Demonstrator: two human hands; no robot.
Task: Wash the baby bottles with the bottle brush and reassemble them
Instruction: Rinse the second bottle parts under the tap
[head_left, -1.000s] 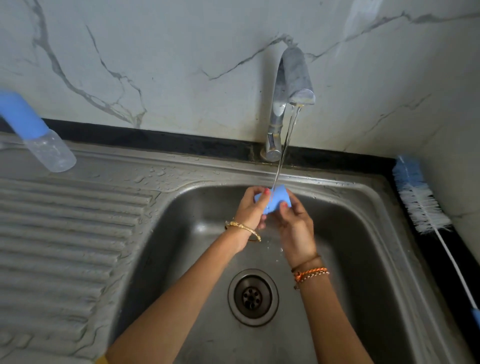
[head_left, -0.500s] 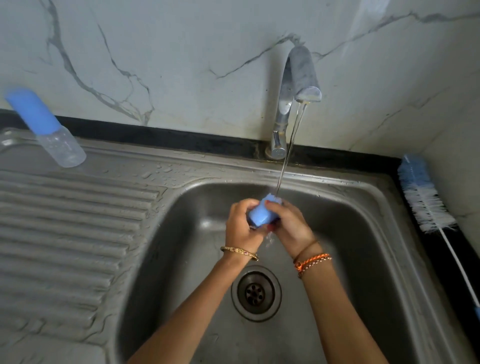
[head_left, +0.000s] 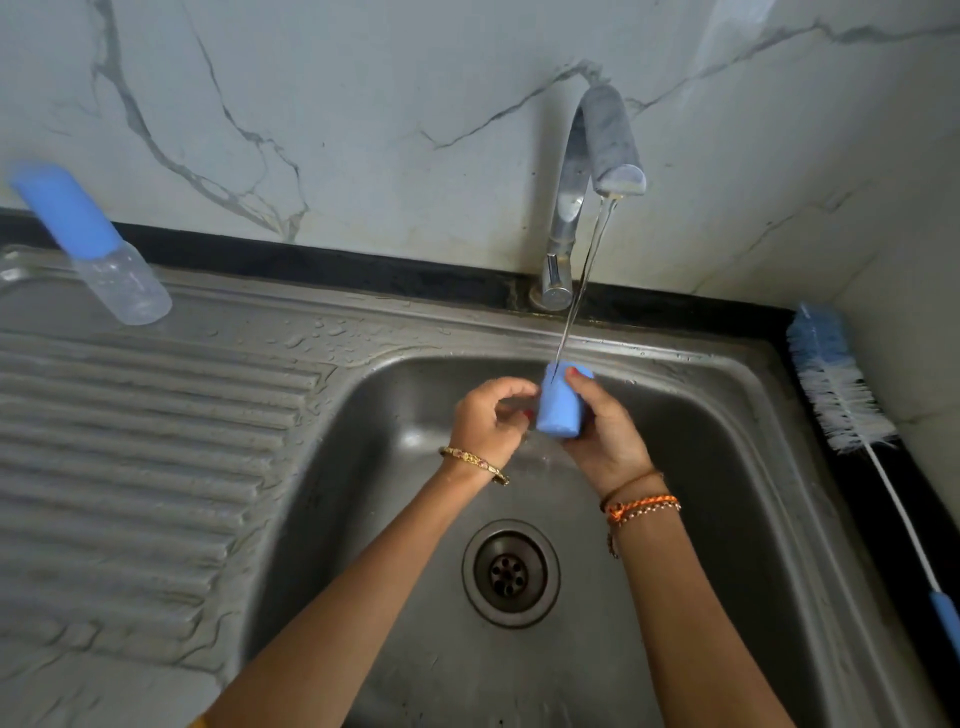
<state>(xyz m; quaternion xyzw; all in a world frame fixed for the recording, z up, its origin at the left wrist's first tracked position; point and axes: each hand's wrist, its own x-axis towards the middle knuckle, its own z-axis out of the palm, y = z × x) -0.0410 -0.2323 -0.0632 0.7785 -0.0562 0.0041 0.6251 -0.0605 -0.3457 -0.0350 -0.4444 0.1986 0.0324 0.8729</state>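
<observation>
Right under the tap (head_left: 592, 197), from the head camera, the right hand (head_left: 605, 431) grips a blue bottle cap (head_left: 560, 402), fingers curled round it, and a thin stream of water lands on its top. Just left of the cap the left hand (head_left: 491, 421) is loosely curled, fingertips at the cap's side; whether they pinch it I cannot tell. Far left of the tap, a capped baby bottle (head_left: 93, 244) stands on the drainboard. Right of the sink (head_left: 363, 467), the bottle brush (head_left: 841, 389) lies along the counter edge
</observation>
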